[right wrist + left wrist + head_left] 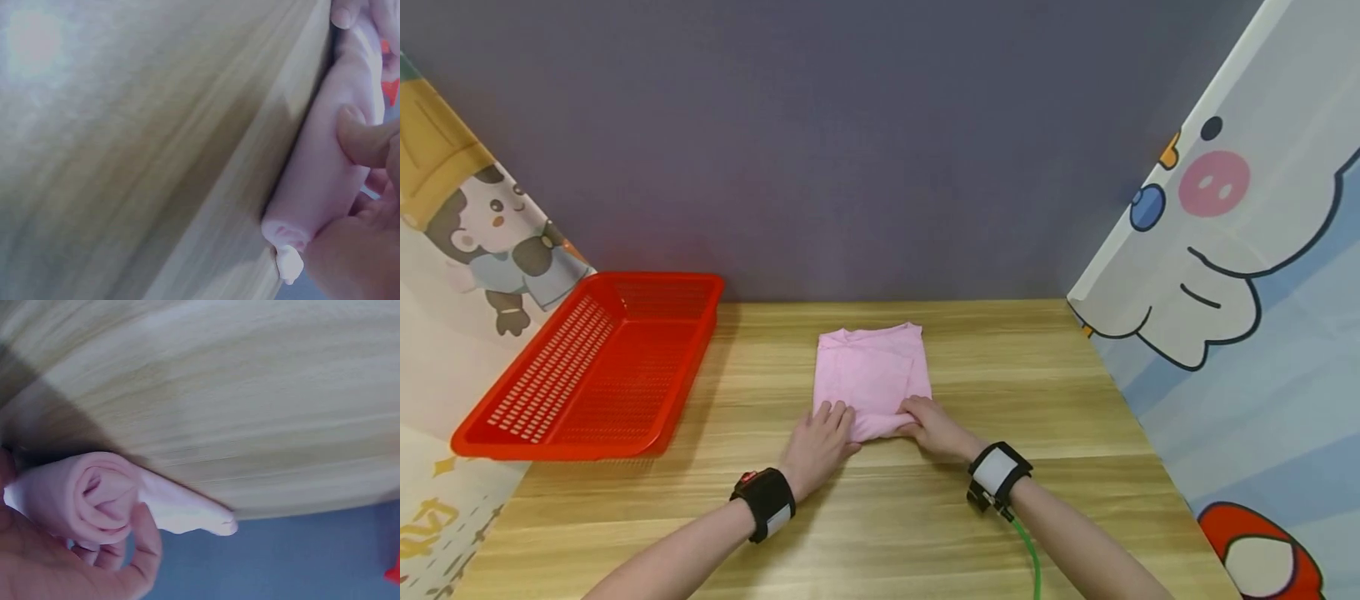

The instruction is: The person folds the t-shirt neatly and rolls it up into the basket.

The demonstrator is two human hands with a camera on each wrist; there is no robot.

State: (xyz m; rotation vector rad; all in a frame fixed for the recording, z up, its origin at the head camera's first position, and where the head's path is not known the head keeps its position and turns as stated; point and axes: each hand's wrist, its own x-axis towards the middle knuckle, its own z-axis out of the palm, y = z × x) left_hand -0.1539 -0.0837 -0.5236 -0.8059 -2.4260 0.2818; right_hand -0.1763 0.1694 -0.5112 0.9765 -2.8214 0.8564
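Observation:
A folded pink cloth (872, 375) lies flat on the table, its near edge wound into a thick roll. The left hand (820, 446) grips the roll's left end, with its fingers over the top. In the left wrist view, curled fingers hold the spiral end of the cloth (103, 497). At the roll's right end, the right hand (936, 429) holds the fabric between thumb and fingers. The right wrist view shows that thumb pressing along the side of the rolled cloth (319, 156). Beyond the roll, the far part of the cloth is still flat.
A red plastic basket (688, 367) with slotted sides stands on the left of the wooden table (1000, 358). A grey panel (850, 150) rises behind the table. Cartoon-printed sheets (1292, 350) border both sides. A green cable (1030, 554) runs from the right wrist band.

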